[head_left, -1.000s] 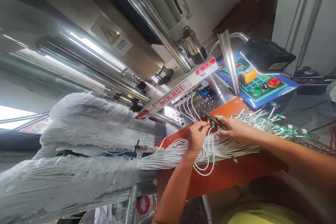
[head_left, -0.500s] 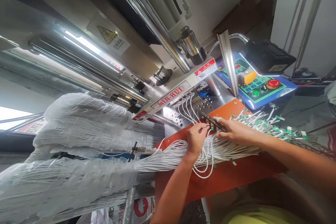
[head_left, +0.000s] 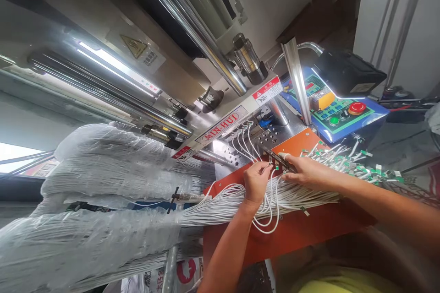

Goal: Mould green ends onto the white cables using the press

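1. White, slender cables with green-tipped ends [head_left: 213, 203] lie bundled right across the flat orange-red board [head_left: 309, 229].
2. Over that board, our left hand [head_left: 256, 181] is pinching one cable's end.
3. Our right hand [head_left: 304, 171] grips a dark, narrow metal tool [head_left: 277, 158], also over the board.
4. Beyond the board sits the blue control panel with coloured buttons [head_left: 378, 112].

2 hands: l hand [head_left: 256, 181], r hand [head_left: 302, 171]. 1 dk metal bar [head_left: 279, 159]. approx 4 wht cables [head_left: 253, 144] at the mold; cables in the loose bundle [head_left: 220, 206] too many to ct. min. 2 plastic-wrapped cable bundles [head_left: 85, 247]. 1 min-hui nameplate [head_left: 225, 124], 2 red/wht danger stickers [head_left: 267, 89], 1 yel triangle label [head_left: 134, 46]. ctrl panel [head_left: 369, 124]: 1 red btn [head_left: 357, 108], 1 grn btn [head_left: 333, 121].
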### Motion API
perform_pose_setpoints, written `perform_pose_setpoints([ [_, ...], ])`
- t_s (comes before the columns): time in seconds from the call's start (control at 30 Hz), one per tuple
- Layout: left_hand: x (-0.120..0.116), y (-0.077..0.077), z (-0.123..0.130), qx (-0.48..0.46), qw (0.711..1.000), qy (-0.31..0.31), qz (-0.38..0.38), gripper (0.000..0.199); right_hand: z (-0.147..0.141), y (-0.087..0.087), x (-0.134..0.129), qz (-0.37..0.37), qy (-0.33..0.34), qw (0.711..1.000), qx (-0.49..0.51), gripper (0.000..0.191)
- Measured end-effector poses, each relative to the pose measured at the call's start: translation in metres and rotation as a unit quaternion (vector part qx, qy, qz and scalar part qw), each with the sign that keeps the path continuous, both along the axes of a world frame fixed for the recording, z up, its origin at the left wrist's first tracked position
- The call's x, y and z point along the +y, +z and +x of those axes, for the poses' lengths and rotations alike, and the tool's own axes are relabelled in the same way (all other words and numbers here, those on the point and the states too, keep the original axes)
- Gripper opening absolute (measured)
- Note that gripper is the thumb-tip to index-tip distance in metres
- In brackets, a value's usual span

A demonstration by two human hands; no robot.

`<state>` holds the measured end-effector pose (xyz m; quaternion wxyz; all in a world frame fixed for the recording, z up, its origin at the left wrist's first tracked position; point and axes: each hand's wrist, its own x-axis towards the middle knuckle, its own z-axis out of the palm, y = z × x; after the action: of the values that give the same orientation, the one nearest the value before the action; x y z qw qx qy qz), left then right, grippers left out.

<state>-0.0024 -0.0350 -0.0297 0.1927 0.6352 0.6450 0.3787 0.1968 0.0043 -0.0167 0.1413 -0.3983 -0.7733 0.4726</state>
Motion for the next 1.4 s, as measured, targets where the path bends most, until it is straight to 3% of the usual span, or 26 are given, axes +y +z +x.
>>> perform_pose_setpoints([
  [0.23,0.008,-0.009,-0.005,-0.064,0.997,0.017,-0.047,0.008,-0.001,0.001,-0.001,0.025,0.005,1.0,-0.004,0.023],
  [0.4,0.006,0.007,-0.009,-0.09,0.993,-0.029,-0.07,0.015,-0.001,0.004,-0.001,-0.015,-0.007,1.0,0.001,0.031],
  [0.57,0.002,0.022,-0.014,-0.107,0.991,0.002,-0.075,0.032,0.0,0.007,-0.001,-0.026,-0.014,1.0,0.005,0.035],
  [0.8,0.016,0.006,-0.027,-0.229,0.964,0.057,-0.125,0.029,0.0,0.004,-0.002,-0.023,-0.012,1.0,-0.015,0.035],
  [1.0,0.022,0.008,-0.03,-0.132,0.987,0.026,-0.09,0.029,0.0,0.003,0.0,-0.032,-0.014,0.999,0.007,0.038],
  [1.2,0.022,0.009,-0.024,-0.044,0.999,-0.005,-0.022,0.012,-0.001,0.004,0.002,-0.03,-0.012,0.999,-0.006,0.032],
  [1.4,0.023,0.005,-0.025,0.094,0.991,-0.075,0.055,0.022,0.0,0.003,0.001,-0.039,-0.013,0.999,0.0,0.033],
])
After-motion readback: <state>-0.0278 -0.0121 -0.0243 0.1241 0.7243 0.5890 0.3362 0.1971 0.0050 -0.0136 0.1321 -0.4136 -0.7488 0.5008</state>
